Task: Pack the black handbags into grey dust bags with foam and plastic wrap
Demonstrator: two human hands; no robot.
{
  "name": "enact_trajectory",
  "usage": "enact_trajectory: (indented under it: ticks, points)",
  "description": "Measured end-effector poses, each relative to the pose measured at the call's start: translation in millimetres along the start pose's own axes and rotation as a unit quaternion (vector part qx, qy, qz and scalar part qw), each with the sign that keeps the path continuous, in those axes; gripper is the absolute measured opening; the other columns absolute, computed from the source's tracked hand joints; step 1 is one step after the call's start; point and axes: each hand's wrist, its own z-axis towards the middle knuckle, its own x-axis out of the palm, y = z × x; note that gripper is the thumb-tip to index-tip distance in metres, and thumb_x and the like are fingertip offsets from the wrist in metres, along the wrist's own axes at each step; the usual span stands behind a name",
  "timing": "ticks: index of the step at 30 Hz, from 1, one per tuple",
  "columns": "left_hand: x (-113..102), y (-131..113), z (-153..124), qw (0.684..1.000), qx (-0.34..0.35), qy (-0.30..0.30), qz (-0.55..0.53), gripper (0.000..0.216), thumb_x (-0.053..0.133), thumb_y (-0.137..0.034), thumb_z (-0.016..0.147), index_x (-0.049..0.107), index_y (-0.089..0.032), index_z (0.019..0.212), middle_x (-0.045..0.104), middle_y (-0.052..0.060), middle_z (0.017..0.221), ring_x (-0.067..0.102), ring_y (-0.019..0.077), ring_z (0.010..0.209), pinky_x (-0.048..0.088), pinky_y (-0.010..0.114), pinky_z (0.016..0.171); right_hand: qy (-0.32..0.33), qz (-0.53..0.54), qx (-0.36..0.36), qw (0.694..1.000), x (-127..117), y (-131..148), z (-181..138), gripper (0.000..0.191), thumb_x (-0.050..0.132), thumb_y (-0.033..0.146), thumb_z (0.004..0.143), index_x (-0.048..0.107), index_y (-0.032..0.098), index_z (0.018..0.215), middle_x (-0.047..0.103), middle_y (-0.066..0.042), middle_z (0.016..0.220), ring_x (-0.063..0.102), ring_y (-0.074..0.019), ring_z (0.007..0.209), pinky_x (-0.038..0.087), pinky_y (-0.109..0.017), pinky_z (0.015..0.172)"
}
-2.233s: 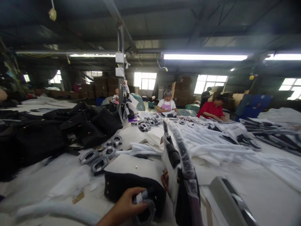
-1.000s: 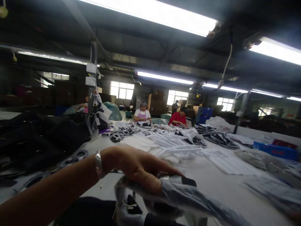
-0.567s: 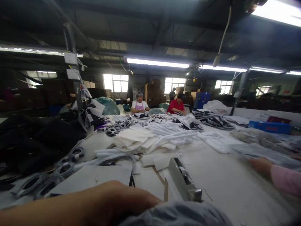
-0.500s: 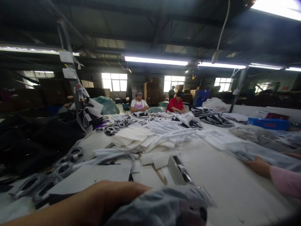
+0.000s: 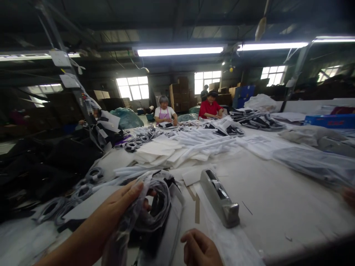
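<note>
Raised over the table's near side, my left hand point(image 5: 126, 199) grips a coil of grey cord or strap point(image 5: 158, 207) in clear plastic wrapping, its fingertips showing through the loop. Dark and pale flat pieces hang beside the coil. Low in the middle is my right hand point(image 5: 201, 249), its fingers curled closed; whether anything sits inside them is hidden. A grey tape dispenser point(image 5: 220, 199) stands just beyond that hand, to its right. Thin clear plastic point(image 5: 233, 240) lies between the right hand and the dispenser.
White sheets and tubes point(image 5: 194, 142) are heaped mid-table. Several grey coils point(image 5: 52, 210) lie at left by a dark fabric pile point(image 5: 50, 162). A co-worker's hand point(image 5: 348, 195) shows at the right edge near bagged goods point(image 5: 310, 162). Two people sit across the table.
My left hand has lifted and turned the wrapped bundle, so its coil now faces the camera. My right hand has come into view low in the middle. The co-worker's hand has drawn back rightward.
</note>
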Motion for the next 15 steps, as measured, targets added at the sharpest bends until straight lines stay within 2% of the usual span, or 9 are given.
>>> enact_trajectory:
  ticks: [3,6,10,12,15]
  points:
    - [7,7,5,0.999,0.006,0.027,-0.023,0.045,0.072,-0.052,0.083,0.07,-0.019,0.113,0.071,0.005,0.087,0.065,0.0181,0.076,0.051,0.021,0.064,-0.043,-0.015,-0.153,0.987,21,45,-15,0.049,0.063,0.066,0.083,0.065,0.019,0.096,0.065,-0.002,0.07,0.055,-0.0094,0.045,0.039,-0.02,0.044]
    - [13,13,6,0.997,-0.01,0.047,-0.062,0.047,0.067,-0.055,0.086,0.069,-0.015,0.111,0.072,0.007,0.086,0.068,0.0211,0.078,0.053,0.025,0.067,-0.037,-0.042,-0.242,0.969,45,89,-21,0.039,0.066,0.056,0.085,0.066,0.021,0.103,0.065,-0.002,0.078,0.056,-0.0102,0.053,0.044,-0.02,0.048]
    - [15,17,0,0.988,-0.025,0.097,-0.12,0.05,0.055,-0.058,0.092,0.07,-0.011,0.104,0.073,0.01,0.088,0.068,0.0224,0.076,0.054,0.031,0.074,0.02,-0.079,-0.256,0.963,66,123,-14,0.035,0.062,0.054,0.088,0.066,0.021,0.099,0.068,-0.003,0.077,0.058,-0.0117,0.054,0.046,-0.019,0.046]
    - [14,14,-5,0.986,-0.021,0.116,-0.117,0.044,0.058,-0.052,0.093,0.069,-0.013,0.109,0.073,0.008,0.089,0.068,0.0202,0.074,0.052,0.029,0.075,0.016,-0.12,-0.263,0.957,71,129,-11,0.033,0.062,0.053,0.088,0.066,0.021,0.096,0.07,-0.004,0.078,0.062,-0.0144,0.058,0.048,-0.02,0.047]
    - [13,8,-12,0.988,-0.008,0.105,-0.109,0.038,0.062,-0.045,0.093,0.067,-0.016,0.117,0.073,0.008,0.096,0.069,0.0197,0.081,0.051,0.027,0.075,-0.019,-0.173,-0.268,0.948,72,132,-9,0.033,0.062,0.053,0.087,0.066,0.021,0.097,0.072,-0.006,0.081,0.066,-0.0178,0.064,0.052,-0.023,0.052]
